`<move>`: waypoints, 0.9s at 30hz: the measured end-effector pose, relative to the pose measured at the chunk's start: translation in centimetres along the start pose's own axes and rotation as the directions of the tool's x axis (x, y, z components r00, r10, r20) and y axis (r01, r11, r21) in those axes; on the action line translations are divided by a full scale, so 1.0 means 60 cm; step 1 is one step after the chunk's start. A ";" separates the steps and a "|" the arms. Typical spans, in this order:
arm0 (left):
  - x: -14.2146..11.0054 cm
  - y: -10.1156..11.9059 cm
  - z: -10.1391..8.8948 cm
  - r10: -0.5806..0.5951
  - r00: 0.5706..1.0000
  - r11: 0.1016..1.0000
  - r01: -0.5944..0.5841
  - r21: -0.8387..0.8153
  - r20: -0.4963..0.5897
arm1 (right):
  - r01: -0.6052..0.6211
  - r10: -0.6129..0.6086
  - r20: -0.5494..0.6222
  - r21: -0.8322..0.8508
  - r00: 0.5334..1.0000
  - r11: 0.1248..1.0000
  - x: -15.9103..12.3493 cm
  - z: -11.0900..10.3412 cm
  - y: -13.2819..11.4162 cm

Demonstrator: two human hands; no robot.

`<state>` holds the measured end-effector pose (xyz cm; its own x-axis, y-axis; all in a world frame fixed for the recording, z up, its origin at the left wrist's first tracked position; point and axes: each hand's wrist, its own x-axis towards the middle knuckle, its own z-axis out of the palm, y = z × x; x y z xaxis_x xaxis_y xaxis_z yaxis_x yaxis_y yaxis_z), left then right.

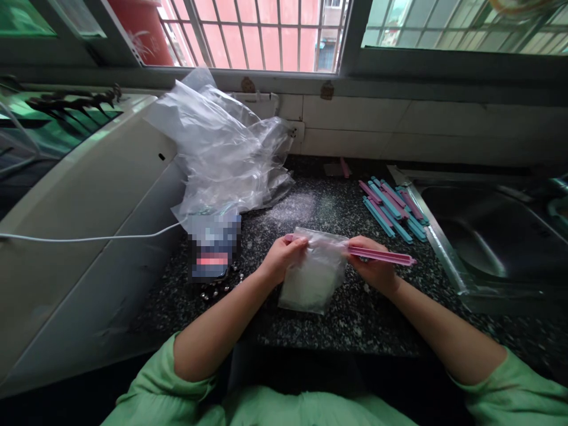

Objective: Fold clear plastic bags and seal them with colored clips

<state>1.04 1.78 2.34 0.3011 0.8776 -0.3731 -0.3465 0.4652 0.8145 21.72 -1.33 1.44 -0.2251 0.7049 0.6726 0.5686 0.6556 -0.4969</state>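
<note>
A small clear plastic bag hangs between my hands above the dark speckled countertop, its lower part whitish. My left hand pinches the bag's upper left corner, with a bit of pink showing by the thumb. Closed around a pink bag sealing clip is my right hand, at the bag's upper right corner. The long end of the clip sticks out to the right past the fingers. Whether the clip's two parts are joined across the bag is hard to see.
Pink and blue bag clips lie heaped beside the metal sink. Large crumpled plastic bags rise at the back left, near a blurred-out item and a white cable. A small pink piece lies by the wall.
</note>
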 end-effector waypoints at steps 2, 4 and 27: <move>0.000 0.001 0.000 0.007 1.000 1.000 -0.007 -0.018 -0.013 | 0.014 -0.013 -0.032 0.020 0.999 1.000 0.001 0.000 -0.002; 0.000 0.003 0.000 0.015 1.000 0.999 -0.016 -0.033 -0.028 | 0.028 -0.025 -0.077 0.047 0.997 0.998 0.003 -0.001 -0.004; 0.002 -0.002 -0.001 0.056 0.997 0.998 -0.056 -0.004 -0.057 | 0.185 -0.204 -0.144 -0.134 0.968 0.974 0.001 -0.012 -0.014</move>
<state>1.04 1.82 2.20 0.2302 0.9073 -0.3518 -0.3666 0.4157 0.8323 21.83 -2.04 2.28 -0.2199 0.5101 0.8316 0.6183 0.7322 -0.2856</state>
